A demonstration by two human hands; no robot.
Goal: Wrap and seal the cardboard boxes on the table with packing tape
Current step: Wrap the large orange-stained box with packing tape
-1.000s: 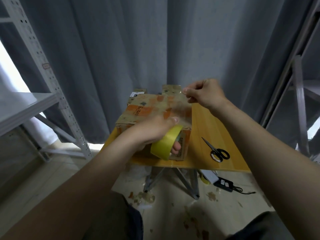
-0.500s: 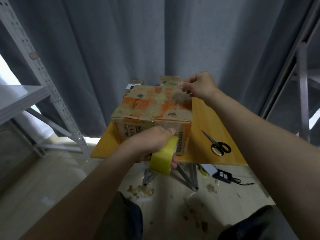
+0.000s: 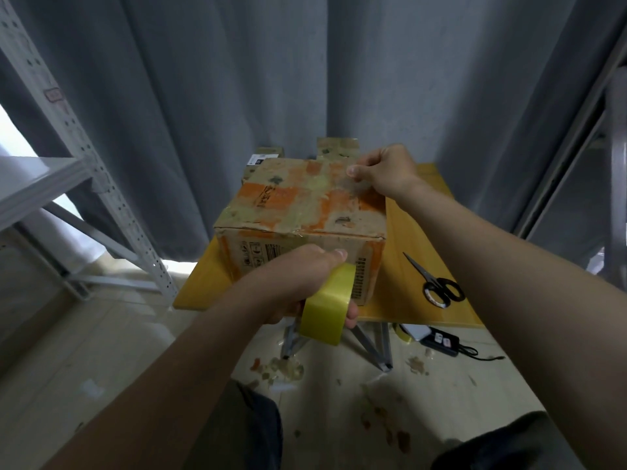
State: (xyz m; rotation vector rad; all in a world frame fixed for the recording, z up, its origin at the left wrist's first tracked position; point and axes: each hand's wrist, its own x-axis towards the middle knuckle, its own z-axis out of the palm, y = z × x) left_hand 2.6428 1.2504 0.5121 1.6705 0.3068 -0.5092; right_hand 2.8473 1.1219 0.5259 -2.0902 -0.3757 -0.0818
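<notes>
A worn cardboard box (image 3: 298, 205) with orange patches stands on a small yellow table (image 3: 407, 239). My left hand (image 3: 298, 283) grips a yellow roll of packing tape (image 3: 327, 305) in front of the box's near face, below the table's front edge. My right hand (image 3: 383, 174) rests on the far right corner of the box top, thumb and fingers pinching the clear tape end there. A faint clear strip runs over the top between the two hands. Parts of other boxes (image 3: 337, 147) show behind it.
Black-handled scissors (image 3: 436, 283) lie on the table to the right of the box. A grey metal shelf rack (image 3: 68, 164) stands at the left, another frame at the right. Grey curtains hang behind. Tape scraps and a black charger (image 3: 441, 340) lie on the floor.
My left hand has pulled the tape roll down from the box's top front edge to below the table edge. My right hand has stayed at the far right corner.
</notes>
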